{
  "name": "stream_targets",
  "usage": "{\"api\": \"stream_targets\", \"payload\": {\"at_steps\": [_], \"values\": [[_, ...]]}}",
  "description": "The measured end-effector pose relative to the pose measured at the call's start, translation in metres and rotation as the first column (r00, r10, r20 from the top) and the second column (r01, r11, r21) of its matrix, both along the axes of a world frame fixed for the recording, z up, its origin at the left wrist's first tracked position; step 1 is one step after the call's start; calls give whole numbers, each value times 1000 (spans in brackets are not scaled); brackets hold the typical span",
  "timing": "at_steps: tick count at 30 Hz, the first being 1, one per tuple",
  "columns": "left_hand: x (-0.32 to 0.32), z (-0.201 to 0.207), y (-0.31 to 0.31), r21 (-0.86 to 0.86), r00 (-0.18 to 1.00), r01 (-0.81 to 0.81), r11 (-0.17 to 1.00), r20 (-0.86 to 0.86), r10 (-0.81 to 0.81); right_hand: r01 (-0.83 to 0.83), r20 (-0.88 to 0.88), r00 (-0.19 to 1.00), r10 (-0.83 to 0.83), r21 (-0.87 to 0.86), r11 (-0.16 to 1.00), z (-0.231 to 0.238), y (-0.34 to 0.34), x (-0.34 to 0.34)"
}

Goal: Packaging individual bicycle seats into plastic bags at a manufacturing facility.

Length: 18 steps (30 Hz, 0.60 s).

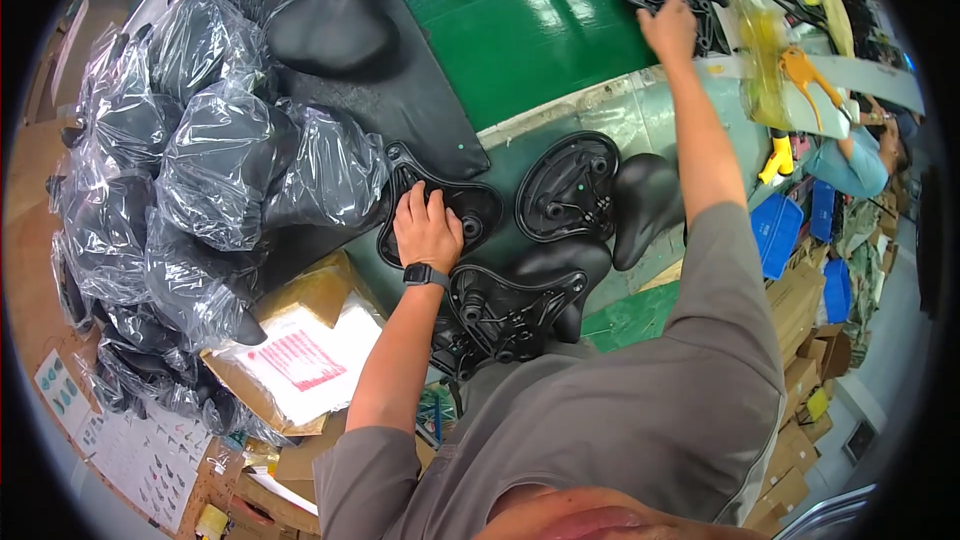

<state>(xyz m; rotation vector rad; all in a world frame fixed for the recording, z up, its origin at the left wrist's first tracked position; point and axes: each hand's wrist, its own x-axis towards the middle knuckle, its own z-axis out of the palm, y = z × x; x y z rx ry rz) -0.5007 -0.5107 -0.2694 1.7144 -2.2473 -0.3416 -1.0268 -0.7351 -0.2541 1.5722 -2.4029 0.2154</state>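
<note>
Fingers apart, my left hand [428, 230] rests on the underside of an upturned black bicycle saddle [480, 202], hiding part of its hollow. My right arm stretches to the far right, where my right hand [672, 28] grasps another black bicycle saddle [648, 0] at the edge of the green surface; the fingertips are partly hidden. Between the hands lies a rounder upturned saddle [568, 185], with a smooth-topped saddle [642, 202] leaning beside it. Closer to my body, another upturned saddle [515, 310] shows its ribbed underside and overlaps others.
Saddles wrapped in clear plastic [215, 160] are piled at the left. An unwrapped saddle [335, 25] lies on a dark mat [430, 90] by the green surface [520, 30]. A carton [345, 290] carries white bags. An orange-handled tool [808, 80] hangs right; a co-worker [850, 162] is beyond.
</note>
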Motion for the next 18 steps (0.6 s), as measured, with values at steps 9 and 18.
{"api": "stream_targets", "payload": {"at_steps": [9, 18], "values": [[-2, 0, -1, 44, 999, -1, 999, -45, 3, 438, 16, 881, -473, 350, 828, -36, -29, -93], [5, 1, 2, 23, 1000, -17, 1000, -22, 18, -9, -86, 996, 24, 177, 984, 3, -4, 60]]}}
